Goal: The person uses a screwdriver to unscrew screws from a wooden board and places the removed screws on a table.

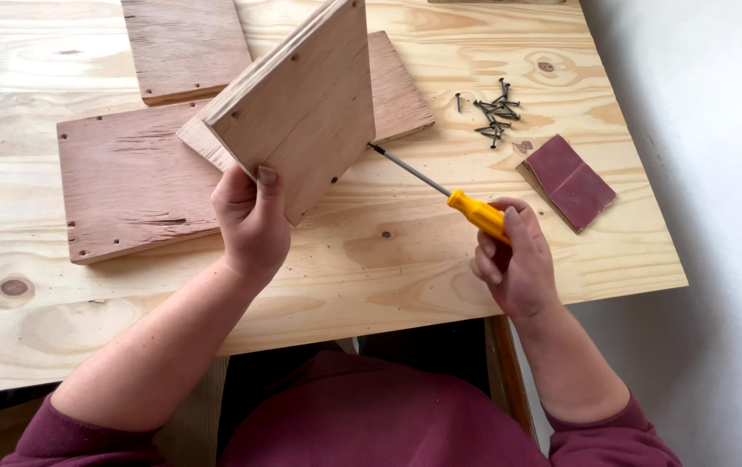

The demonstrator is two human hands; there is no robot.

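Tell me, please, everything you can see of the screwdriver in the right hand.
The screwdriver has a yellow handle that looks like plastic and a thin grey metal shaft. The right hand grips the handle, thumb lying along it, and holds it above the table, slanting up and to the left. Its tip reaches the lower right edge of the pale wooden panel that the left hand holds tilted up. Whether the tip sits in a screw cannot be told.

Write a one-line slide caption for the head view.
Left hand steadies joined boards; right hand drives a yellow screwdriver.
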